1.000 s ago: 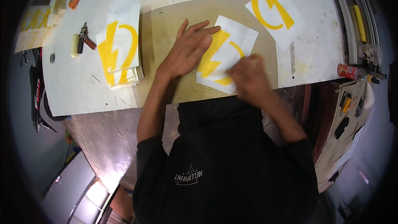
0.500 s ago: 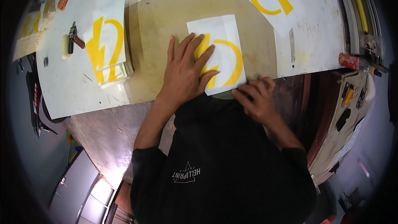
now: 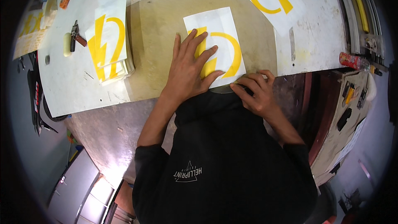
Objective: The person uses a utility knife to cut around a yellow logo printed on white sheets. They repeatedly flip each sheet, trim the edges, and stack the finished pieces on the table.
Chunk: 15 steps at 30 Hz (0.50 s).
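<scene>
A white sheet with a yellow lightning-bolt and curve design (image 3: pixel 232 58) lies near the table's front edge. Across its left side my left hand (image 3: pixel 188 64) rests with fingers spread, covering part of the yellow bolt. My right hand (image 3: pixel 257 93) is at the sheet's lower right edge, thumb and forefinger pinched together. Whatever sits between those fingertips is too small to make out. To the left is a stack of similar yellow-printed sheets (image 3: pixel 110 49), and another such sheet (image 3: pixel 269 0) lies at the far right.
Under the sheet is a tan mat (image 3: pixel 157 20) on the white table (image 3: pixel 70 95). A tool with a brown handle (image 3: pixel 78 38) and a pale yellow oblong thing (image 3: pixel 67 45) lie left of the stack. A red-labelled bottle (image 3: pixel 352 61) lies near the right edge.
The sheet has shifted slightly away from me. My left hand stays spread on it; the right fingers have moved up a little and closed into a pinch.
</scene>
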Motion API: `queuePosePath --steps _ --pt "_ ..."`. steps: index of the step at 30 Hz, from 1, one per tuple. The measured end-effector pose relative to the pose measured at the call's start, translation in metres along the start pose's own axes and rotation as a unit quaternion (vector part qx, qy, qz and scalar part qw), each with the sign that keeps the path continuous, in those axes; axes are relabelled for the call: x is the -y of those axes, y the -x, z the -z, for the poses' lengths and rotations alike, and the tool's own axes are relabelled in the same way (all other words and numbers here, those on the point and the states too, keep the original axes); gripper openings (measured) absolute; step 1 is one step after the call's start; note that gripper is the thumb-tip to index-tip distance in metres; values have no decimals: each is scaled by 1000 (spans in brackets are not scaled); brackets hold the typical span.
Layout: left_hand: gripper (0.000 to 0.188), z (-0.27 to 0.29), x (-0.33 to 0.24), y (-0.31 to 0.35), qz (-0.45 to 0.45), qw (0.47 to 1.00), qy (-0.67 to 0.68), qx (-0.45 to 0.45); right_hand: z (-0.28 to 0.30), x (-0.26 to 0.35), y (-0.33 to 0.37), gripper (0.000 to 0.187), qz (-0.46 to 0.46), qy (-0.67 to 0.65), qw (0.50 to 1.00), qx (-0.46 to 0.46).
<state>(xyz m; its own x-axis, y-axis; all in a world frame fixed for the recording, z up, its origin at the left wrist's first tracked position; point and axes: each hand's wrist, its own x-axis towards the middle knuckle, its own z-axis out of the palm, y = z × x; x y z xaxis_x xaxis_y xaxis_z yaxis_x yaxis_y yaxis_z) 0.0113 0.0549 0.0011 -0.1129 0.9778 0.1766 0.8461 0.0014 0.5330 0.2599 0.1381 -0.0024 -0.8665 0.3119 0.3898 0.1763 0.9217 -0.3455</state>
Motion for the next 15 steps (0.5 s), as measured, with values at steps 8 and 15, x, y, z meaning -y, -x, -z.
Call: queuePosePath --steps 8,15 --pt "57 -14 -11 -4 24 999 -11 -39 -18 13 28 33 -16 48 998 -40" --pt "46 -3 -2 -3 13 1000 -13 -12 -4 1 -1 38 -9 16 999 -30"
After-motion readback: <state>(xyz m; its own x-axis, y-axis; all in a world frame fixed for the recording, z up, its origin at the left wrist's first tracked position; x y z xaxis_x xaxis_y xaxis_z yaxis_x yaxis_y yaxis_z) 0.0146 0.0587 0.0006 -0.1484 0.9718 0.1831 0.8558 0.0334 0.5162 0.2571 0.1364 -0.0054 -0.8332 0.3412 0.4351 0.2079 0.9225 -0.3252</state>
